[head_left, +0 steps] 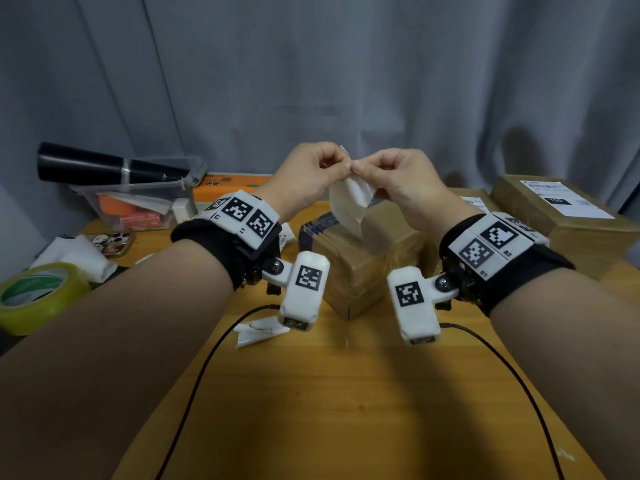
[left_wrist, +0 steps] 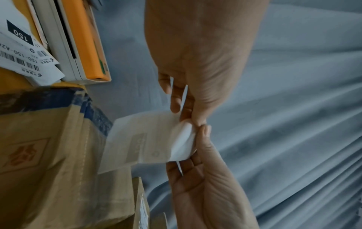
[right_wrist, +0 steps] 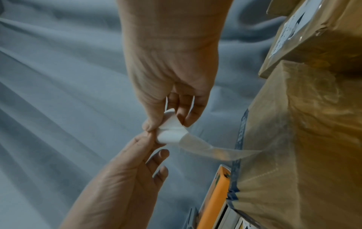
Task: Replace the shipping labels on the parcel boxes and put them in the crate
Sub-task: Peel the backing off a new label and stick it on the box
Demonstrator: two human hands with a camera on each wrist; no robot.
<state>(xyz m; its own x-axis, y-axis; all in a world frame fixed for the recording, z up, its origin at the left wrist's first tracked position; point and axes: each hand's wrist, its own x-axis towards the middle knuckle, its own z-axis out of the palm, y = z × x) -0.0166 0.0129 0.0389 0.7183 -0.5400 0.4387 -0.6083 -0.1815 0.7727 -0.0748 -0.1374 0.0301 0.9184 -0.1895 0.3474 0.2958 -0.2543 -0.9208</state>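
Both hands are raised over a brown parcel box (head_left: 363, 271) in the middle of the wooden table. Between them hangs a white shipping label (head_left: 349, 202), blank side towards me. My left hand (head_left: 341, 168) and right hand (head_left: 358, 171) pinch its top corner with thumb and forefinger, tips almost touching. In the left wrist view the left hand (left_wrist: 188, 120) and right hand (left_wrist: 203, 131) meet at the curled corner of the label (left_wrist: 149, 142), beside the box (left_wrist: 49, 155). The right wrist view shows the right hand (right_wrist: 156, 125), left hand (right_wrist: 149, 137) and the label (right_wrist: 172, 134) trailing toward the box (right_wrist: 293, 155).
A clear plastic crate (head_left: 138, 202) with a black roll (head_left: 104, 166) across it stands at the back left, beside an orange box (head_left: 228, 185). Labelled parcel boxes (head_left: 561, 216) sit at the right. A tape roll (head_left: 38, 296), a phone (head_left: 110, 242) and paper scraps (head_left: 259, 332) lie nearby.
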